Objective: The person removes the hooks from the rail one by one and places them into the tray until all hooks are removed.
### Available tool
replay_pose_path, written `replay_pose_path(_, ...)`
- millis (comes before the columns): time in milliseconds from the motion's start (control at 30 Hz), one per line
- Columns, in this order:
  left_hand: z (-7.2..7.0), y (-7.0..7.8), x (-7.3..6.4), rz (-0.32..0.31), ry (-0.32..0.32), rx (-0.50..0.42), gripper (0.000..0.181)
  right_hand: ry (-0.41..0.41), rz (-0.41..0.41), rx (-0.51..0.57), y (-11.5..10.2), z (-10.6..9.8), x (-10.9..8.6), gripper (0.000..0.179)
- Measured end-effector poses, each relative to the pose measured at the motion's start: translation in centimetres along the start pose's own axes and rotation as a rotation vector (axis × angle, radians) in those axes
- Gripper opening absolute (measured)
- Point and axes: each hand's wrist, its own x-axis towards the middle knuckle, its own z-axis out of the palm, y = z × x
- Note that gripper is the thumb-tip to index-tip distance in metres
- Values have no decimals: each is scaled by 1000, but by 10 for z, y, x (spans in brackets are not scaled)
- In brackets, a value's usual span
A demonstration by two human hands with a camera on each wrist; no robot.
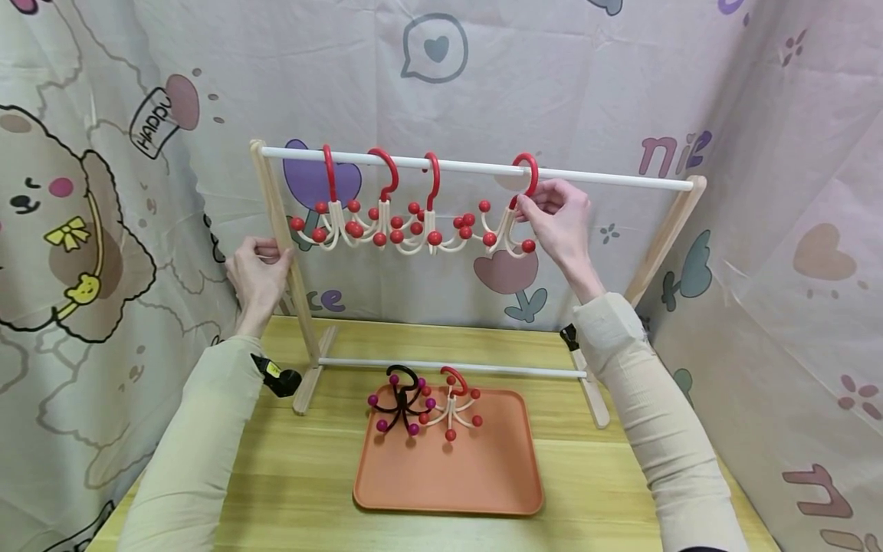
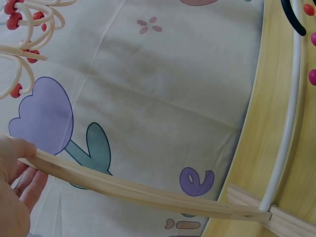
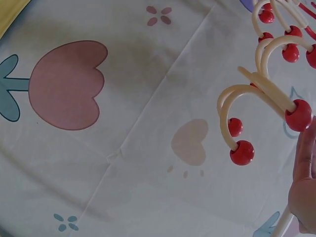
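Note:
Four-sided reach is shared by a small rack: its left wooden post (image 1: 284,222) is held between the thumb and fingers of my left hand (image 1: 258,277). In the left wrist view, that post (image 2: 123,187) runs down from the fingers. My right hand (image 1: 562,222) pinches a cream claw hanger (image 1: 509,226) just below its red hook, which loops over the white top rail (image 1: 607,177). The right wrist view shows the hanger's curved arms with red ball tips (image 3: 242,153); most of the hand is cut off there. Further left on the rail hang three similar hangers (image 1: 431,222).
Below the rack, an orange tray (image 1: 448,483) lies on the wooden table (image 1: 297,475). On it are a black claw hanger (image 1: 402,399) with magenta tips and a cream one (image 1: 451,410) with a red hook. A white lower bar (image 1: 483,369) joins the rack's feet. Printed cloth surrounds the table.

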Motion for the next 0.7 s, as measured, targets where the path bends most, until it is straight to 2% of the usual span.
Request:
replay_pose_path(300,0,0,0,1,-5,-6,31,59,-33,99,-1,-7,-9,14)
replay_pose_path(467,0,-1,0,-8,-6,-12,31,87,-25,103,0,-14,-18,13)
replay_pose_path(567,0,-1,0,-3,-7,-13,30,91,-1,81,2,-20,-27,13)
replay_pose_path(700,0,-1,0,-2,-8,-14,30,67,72,43,10,-30,-42,11)
